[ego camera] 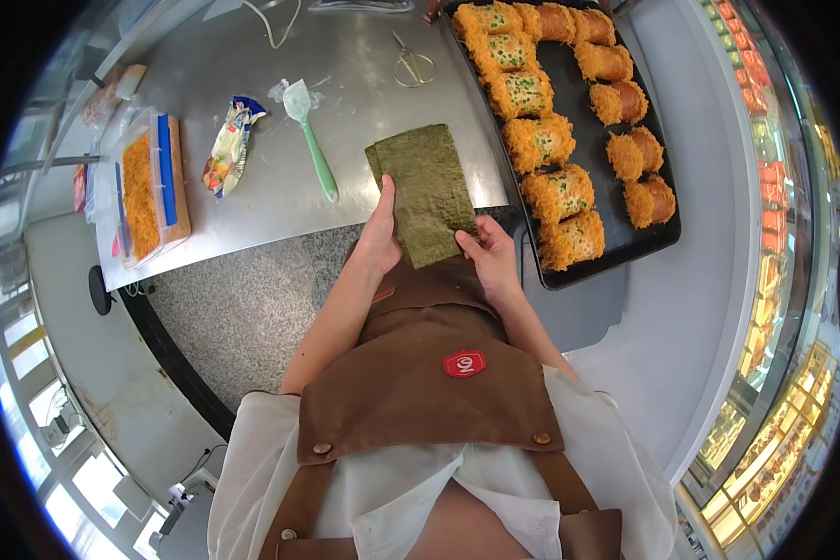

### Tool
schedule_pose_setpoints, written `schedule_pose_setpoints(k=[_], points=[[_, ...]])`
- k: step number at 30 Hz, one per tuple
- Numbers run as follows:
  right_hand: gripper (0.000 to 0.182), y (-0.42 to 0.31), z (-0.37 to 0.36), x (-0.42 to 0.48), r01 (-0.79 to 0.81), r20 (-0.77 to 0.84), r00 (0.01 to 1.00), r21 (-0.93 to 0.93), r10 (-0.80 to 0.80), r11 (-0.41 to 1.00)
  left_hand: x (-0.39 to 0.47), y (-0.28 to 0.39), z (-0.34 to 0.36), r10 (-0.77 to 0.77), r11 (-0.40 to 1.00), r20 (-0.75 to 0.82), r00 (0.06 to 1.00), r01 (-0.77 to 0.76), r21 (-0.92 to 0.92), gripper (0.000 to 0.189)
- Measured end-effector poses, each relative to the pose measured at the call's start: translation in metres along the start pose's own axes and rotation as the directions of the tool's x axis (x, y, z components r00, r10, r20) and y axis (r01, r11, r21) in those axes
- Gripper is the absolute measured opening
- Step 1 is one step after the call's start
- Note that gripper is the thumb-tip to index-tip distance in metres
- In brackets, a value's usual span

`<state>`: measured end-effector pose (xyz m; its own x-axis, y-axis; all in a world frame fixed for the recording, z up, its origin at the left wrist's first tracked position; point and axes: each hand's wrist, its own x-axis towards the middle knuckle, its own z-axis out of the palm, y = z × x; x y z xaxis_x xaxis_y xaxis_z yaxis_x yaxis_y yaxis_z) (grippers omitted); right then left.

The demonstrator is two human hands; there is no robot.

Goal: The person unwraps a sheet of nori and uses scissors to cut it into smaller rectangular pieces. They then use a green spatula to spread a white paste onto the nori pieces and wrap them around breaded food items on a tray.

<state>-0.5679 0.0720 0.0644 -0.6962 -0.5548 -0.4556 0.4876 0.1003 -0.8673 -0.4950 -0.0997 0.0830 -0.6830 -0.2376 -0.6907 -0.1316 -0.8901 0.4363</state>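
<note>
Before my apron, stacked sheets of dried nori seaweed [430, 189] are held up in both hands, with the sheets slightly offset at the upper left corner. My left hand [380, 234] grips their left edge, thumb on the front face. My right hand [491, 255] pinches the lower right corner between thumb and fingers. To the right, a black baking tray [574, 105] carries two rows of rolls coated in orange floss. Rolls in its left row [525, 94] have pale, green-flecked middles; those in the right row [640, 150] have a smooth brown middle.
A green-handled spatula [315, 147] with a smeared white head lies on the steel table [266, 203]. Near it are a crumpled printed packet [234, 147] and gold-handled scissors [414, 66]. A clear plastic box [142, 196] of orange floss stands at the left edge.
</note>
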Motion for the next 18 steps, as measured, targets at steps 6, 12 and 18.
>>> schedule_pose_setpoints(k=[6,12,18], points=[[0.015,-0.001,-0.003,0.0,0.006,0.009,1.0,-0.042,-0.006,0.999,0.003,-0.005,-0.003,0.01,1.0,0.012,1.0,-0.01,0.002,0.068],[0.014,0.002,-0.004,0.002,0.03,0.03,0.999,-0.084,-0.027,0.996,0.013,-0.012,-0.013,0.037,0.999,0.027,0.999,-0.037,-0.018,0.056],[0.017,-0.007,-0.002,0.001,0.044,0.027,0.999,-0.145,-0.04,0.988,0.013,-0.013,-0.011,0.074,0.997,-0.016,0.997,-0.074,-0.002,0.047]])
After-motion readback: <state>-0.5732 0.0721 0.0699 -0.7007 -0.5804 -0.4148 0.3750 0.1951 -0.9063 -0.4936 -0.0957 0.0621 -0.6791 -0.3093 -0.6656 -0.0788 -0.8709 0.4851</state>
